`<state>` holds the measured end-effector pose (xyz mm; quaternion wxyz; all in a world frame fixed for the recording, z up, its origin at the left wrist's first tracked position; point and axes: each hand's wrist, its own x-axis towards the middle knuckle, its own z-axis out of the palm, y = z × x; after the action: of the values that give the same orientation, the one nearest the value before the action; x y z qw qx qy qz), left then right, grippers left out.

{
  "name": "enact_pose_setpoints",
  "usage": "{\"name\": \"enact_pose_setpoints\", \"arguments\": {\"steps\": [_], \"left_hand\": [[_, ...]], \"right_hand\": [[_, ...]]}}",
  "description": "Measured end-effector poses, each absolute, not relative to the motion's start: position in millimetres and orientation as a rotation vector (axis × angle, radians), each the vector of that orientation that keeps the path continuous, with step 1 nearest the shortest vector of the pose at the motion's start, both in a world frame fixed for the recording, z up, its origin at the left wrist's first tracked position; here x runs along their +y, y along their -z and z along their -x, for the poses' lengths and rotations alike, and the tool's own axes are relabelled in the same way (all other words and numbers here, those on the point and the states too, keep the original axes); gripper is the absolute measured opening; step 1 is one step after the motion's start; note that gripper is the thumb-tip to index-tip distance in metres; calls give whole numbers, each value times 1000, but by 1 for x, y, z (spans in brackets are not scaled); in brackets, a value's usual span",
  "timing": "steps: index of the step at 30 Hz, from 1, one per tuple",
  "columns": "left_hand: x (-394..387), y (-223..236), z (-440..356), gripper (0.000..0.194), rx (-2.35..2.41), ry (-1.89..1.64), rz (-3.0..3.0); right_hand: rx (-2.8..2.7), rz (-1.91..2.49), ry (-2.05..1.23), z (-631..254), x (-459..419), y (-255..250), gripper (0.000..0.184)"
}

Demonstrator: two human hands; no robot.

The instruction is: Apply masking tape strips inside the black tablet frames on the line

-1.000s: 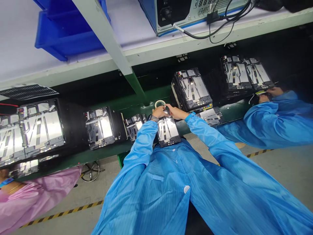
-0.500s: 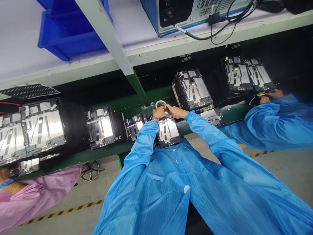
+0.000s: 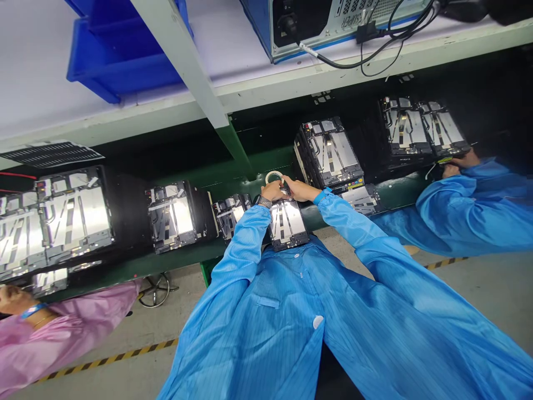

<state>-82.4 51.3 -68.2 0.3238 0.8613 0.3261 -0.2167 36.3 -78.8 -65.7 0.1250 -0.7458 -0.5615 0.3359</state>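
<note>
My left hand [image 3: 271, 191] holds a roll of clear tape [image 3: 273, 178] up by its lower edge. My right hand [image 3: 300, 191] pinches a small dark piece [image 3: 285, 190] beside the roll, and the two hands nearly touch. Below them lies a flat black-framed electronic panel [image 3: 288, 225] with silver sheets and dark strips, its near edge hidden against my sleeve front. A similar smaller panel [image 3: 230, 215] sits just left of my left forearm. The dark piece is too small to name.
Several more panels lie along a green conveyor rail [image 3: 137, 268]. A co-worker's blue sleeve [image 3: 462, 208] and hands work at the right; a pink-sleeved arm [image 3: 62, 322] reaches in at the lower left. A white shelf [image 3: 258, 94] holds a blue bin [image 3: 120, 61] and a cabled metal unit [image 3: 337, 28].
My hands and the tape roll have barely moved. The pink-sleeved co-worker's hand has come into view at the lower left, and the whole scene has shifted slightly with my head.
</note>
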Motion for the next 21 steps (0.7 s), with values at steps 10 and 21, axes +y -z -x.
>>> {"name": "enact_pose_setpoints", "arguments": {"steps": [10, 21], "left_hand": [[53, 69, 82, 70, 854, 570, -2241], [49, 66, 82, 71, 881, 530, -2233]], "right_hand": [[-1565, 2216, -1082, -35, -77, 53, 98], [-1694, 2291, -998, -31, -75, 52, 86]]}}
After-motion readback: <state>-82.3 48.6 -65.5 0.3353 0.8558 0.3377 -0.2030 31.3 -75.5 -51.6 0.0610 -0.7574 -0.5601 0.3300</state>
